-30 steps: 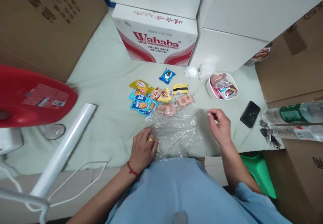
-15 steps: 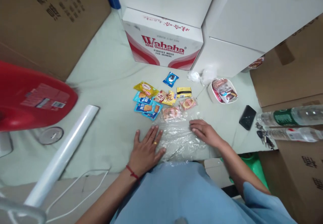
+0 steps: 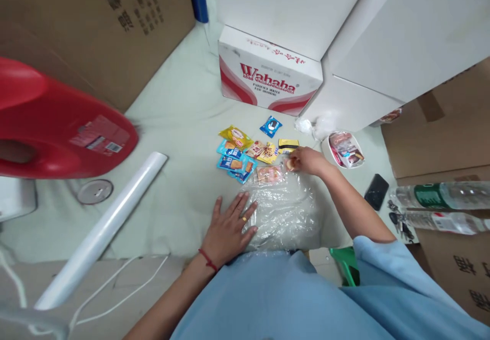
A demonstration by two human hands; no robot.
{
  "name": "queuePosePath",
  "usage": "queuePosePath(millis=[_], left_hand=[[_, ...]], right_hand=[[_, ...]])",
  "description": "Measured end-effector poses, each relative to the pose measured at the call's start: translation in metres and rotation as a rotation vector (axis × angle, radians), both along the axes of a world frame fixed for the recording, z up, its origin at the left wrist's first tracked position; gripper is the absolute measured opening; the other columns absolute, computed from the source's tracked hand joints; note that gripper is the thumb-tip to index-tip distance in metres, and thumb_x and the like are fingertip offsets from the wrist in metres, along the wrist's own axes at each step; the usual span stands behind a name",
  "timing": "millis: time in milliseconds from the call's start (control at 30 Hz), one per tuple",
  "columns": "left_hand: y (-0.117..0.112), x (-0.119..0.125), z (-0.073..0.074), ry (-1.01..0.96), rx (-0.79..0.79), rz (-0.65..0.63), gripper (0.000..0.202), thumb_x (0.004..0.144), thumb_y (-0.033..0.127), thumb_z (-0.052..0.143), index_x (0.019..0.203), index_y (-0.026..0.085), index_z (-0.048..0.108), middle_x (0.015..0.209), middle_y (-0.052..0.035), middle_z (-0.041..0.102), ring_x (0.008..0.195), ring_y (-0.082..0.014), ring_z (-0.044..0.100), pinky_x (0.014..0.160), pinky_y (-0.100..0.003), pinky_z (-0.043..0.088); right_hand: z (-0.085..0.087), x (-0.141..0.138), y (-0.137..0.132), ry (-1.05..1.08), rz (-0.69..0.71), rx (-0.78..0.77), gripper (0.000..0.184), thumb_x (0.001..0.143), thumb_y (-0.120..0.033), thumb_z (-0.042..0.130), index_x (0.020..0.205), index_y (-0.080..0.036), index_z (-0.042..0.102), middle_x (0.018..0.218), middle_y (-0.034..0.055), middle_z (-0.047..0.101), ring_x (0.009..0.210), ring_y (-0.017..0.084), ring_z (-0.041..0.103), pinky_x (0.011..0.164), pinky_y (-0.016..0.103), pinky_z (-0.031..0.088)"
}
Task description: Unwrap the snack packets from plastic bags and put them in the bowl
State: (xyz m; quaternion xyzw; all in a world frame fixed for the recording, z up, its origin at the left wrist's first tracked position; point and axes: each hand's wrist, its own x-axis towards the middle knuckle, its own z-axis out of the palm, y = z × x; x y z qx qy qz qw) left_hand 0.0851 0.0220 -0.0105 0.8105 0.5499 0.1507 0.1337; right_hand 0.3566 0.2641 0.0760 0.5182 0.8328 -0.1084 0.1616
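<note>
Film (image 3: 285, 215) lies flat on the worktop (image 3: 172, 125), left hand (image 3: 228, 227) spread and pressing its left edge. Right hand (image 3: 306, 160) pinches a snack (image 3: 290, 164) just beyond the film, beside other packets (image 3: 245, 153).

Two hands: the left hand (image 3: 228, 227) and the right hand (image 3: 308, 160). One sheet of clear plastic wrap (image 3: 288, 212). About nine snack packets (image 3: 252, 153) lie loose on the surface (image 3: 172, 125); the overlap makes the count unsure. One white bowl (image 3: 329, 152) of snacks. One roll of film (image 3: 103, 230). One phone (image 3: 376, 191). Two water bottles (image 3: 440, 204). One bunch of keys (image 3: 398, 220). One red jug (image 3: 57, 125). One printed white box (image 3: 268, 77)
</note>
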Motion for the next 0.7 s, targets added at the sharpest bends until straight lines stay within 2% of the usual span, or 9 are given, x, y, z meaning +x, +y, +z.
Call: queuePosePath(millis=[67, 100, 167, 233, 300, 333, 467, 567, 700], left_hand=[[-0.002, -0.001, -0.001, -0.007, -0.001, -0.006, 0.065, 0.099, 0.063, 0.054, 0.156, 0.031, 0.052, 0.17, -0.0101, 0.038, 0.155, -0.0301, 0.041, 0.131, -0.062, -0.003], [-0.003, -0.001, -0.001, -0.005, 0.001, -0.015, 0.066, 0.099, 0.064, 0.054, 0.156, 0.032, 0.051, 0.17, -0.0102, 0.038, 0.156, -0.0301, 0.041, 0.131, -0.062, -0.004], [-0.003, -0.003, -0.001, 0.004, 0.005, -0.041, 0.067, 0.099, 0.065, 0.053, 0.157, 0.032, 0.051, 0.17, -0.0103, 0.038, 0.156, -0.0306, 0.041, 0.131, -0.062, -0.005], [-0.004, -0.004, -0.001, 0.012, 0.004, -0.061, 0.067, 0.098, 0.065, 0.054, 0.157, 0.033, 0.05, 0.17, -0.0102, 0.039, 0.155, -0.0316, 0.041, 0.131, -0.063, -0.004], [-0.004, -0.005, 0.0, 0.013, 0.003, -0.065, 0.068, 0.098, 0.065, 0.054, 0.158, 0.033, 0.049, 0.17, -0.0103, 0.04, 0.155, -0.032, 0.04, 0.131, -0.064, -0.003], [-0.005, -0.005, 0.0, 0.01, 0.003, -0.062, 0.068, 0.098, 0.065, 0.054, 0.158, 0.033, 0.049, 0.17, -0.0106, 0.04, 0.155, -0.032, 0.04, 0.131, -0.064, -0.003], [-0.009, -0.006, -0.001, -0.014, 0.012, -0.088, 0.063, 0.101, 0.062, 0.051, 0.157, 0.033, 0.051, 0.17, -0.0101, 0.041, 0.156, -0.0302, 0.04, 0.132, -0.062, -0.002], [-0.012, -0.007, -0.003, -0.017, 0.024, -0.133, 0.061, 0.101, 0.06, 0.05, 0.156, 0.034, 0.051, 0.168, -0.0089, 0.043, 0.155, -0.0296, 0.041, 0.132, -0.06, 0.002], [-0.012, -0.008, -0.005, -0.017, 0.023, -0.147, 0.062, 0.101, 0.061, 0.051, 0.158, 0.036, 0.049, 0.168, -0.0081, 0.044, 0.155, -0.0297, 0.041, 0.132, -0.06, 0.004]], right_hand=[[0.005, -0.01, 0.004, -0.095, -0.114, 0.002, 0.022, 0.091, -0.028, 0.063, 0.104, -0.023, 0.08, 0.102, 0.0134, 0.077, 0.091, 0.03, 0.069, 0.078, 0.037, 0.05], [0.006, -0.015, 0.006, -0.079, -0.122, 0.031, 0.026, 0.092, -0.026, 0.061, 0.111, -0.022, 0.079, 0.105, 0.014, 0.077, 0.096, 0.031, 0.07, 0.082, 0.038, 0.051], [0.003, -0.028, 0.01, 0.078, 0.022, 0.094, 0.041, 0.093, -0.023, 0.061, 0.133, -0.02, 0.071, 0.127, 0.0149, 0.073, 0.117, 0.032, 0.066, 0.096, 0.039, 0.05], [-0.007, -0.042, 0.011, 0.224, 0.23, 0.079, 0.062, 0.089, -0.025, 0.07, 0.15, -0.019, 0.058, 0.151, 0.0137, 0.061, 0.141, 0.033, 0.051, 0.114, 0.042, 0.043], [-0.019, -0.052, 0.011, 0.267, 0.337, 0.028, 0.079, 0.084, -0.028, 0.078, 0.157, -0.018, 0.05, 0.159, 0.0135, 0.053, 0.151, 0.034, 0.039, 0.124, 0.046, 0.032], [-0.024, -0.054, 0.011, 0.262, 0.342, 0.011, 0.079, 0.084, -0.027, 0.078, 0.157, -0.017, 0.049, 0.158, 0.0142, 0.054, 0.151, 0.034, 0.039, 0.125, 0.047, 0.03], [-0.031, -0.047, 0.006, 0.245, 0.197, 0.082, 0.07, 0.088, -0.016, 0.066, 0.156, -0.014, 0.05, 0.147, 0.0193, 0.06, 0.136, 0.036, 0.05, 0.117, 0.051, 0.038], [-0.026, -0.033, -0.006, 0.306, 0.093, 0.205, 0.058, 0.092, -0.02, 0.062, 0.15, -0.013, 0.056, 0.142, 0.0223, 0.059, 0.129, 0.039, 0.05, 0.11, 0.053, 0.043], [-0.024, -0.026, -0.033, 0.347, 0.22, 0.102, 0.034, 0.103, -0.031, 0.054, 0.129, -0.016, 0.07, 0.122, 0.0175, 0.067, 0.112, 0.033, 0.055, 0.101, 0.048, 0.047]])
